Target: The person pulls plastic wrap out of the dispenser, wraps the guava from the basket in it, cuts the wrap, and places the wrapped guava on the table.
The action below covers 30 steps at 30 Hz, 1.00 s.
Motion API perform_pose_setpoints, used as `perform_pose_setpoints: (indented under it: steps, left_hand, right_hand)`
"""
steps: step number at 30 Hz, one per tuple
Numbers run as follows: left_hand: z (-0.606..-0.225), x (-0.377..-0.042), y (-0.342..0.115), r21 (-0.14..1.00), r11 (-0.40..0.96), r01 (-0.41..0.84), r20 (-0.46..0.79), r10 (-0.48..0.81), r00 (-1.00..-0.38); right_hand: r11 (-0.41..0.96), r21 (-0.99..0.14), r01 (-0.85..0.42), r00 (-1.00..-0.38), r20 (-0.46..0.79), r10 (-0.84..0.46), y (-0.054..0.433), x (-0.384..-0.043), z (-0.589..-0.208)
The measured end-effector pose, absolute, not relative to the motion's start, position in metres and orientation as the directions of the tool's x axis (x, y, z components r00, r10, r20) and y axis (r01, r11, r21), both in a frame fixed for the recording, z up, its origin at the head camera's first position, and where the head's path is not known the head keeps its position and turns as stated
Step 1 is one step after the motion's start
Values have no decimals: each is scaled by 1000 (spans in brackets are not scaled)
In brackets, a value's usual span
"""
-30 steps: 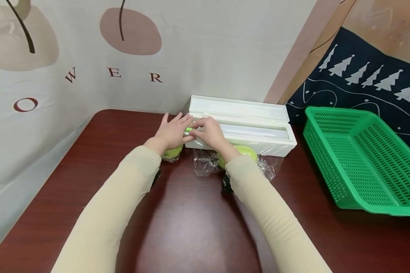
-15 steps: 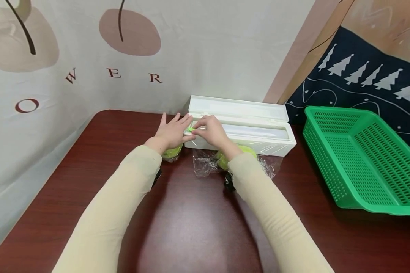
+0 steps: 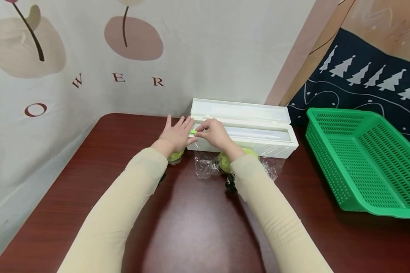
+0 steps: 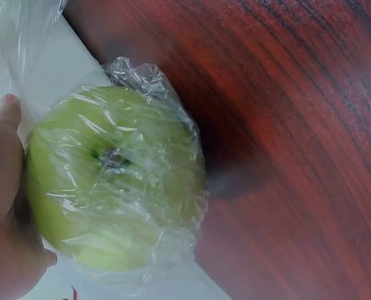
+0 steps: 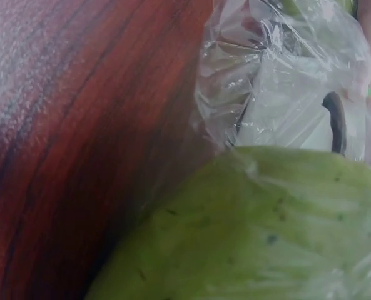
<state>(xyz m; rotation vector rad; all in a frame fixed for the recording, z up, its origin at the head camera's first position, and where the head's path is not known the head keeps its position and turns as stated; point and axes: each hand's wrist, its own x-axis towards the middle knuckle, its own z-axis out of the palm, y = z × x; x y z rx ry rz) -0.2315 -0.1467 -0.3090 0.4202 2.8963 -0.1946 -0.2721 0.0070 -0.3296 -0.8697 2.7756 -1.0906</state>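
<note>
A white cling film box (image 3: 246,147) stands at the back of the table with its lid (image 3: 240,107) raised and a film roll (image 3: 259,133) inside. My left hand (image 3: 175,137) rests on the box's left end, fingers spread. Right beside it, my right hand (image 3: 214,135) pinches a small bright green slider (image 3: 193,131) between thumb and fingers. Under my left wrist sits a round green fruit (image 4: 116,175) wrapped in film. A green pear (image 5: 266,225) with a dark stem lies in front of the box, below my right wrist, film over it.
Clear film (image 3: 206,167) is spread and crumpled around the pear on the dark red table (image 3: 194,223). A green plastic basket (image 3: 331,174) stands on the right. A printed cloth (image 3: 225,53) hangs behind the table.
The green slider has shifted slightly right along the box's left end, with my right hand pinching it. My left hand stays on the box. The head view has tilted a little.
</note>
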Motion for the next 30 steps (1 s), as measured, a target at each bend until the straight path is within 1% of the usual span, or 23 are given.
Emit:
perform_pose_setpoints:
  steps: [6,10,17,25,30]
  left_hand:
    - [-310,-229,-145,-114,949,293,-240,260,-935]
    - [-311,-229,-145,-118,949,293,-250,257,-934]
    - [-307,-229,-142,-133,948,290,-269,247,-931]
    - [-303,-228,-140,-152,946,286,-276,238,-931]
    - [-303,-228,-141,-147,948,284,-280,235,-931]
  right_hand:
    - [610,-607,-509,-829,156,-537,7,-271,-329]
    - [621,-578,-529,-823,169,-543,10,-268,-328]
    - [617,-560,-553,-813,200,-547,14,-267,-326]
    - [648,-529,-548,-823,205,-530,17,-267,-327]
    - [656,-530,-537,-829,190,-525,16,-267,-326]
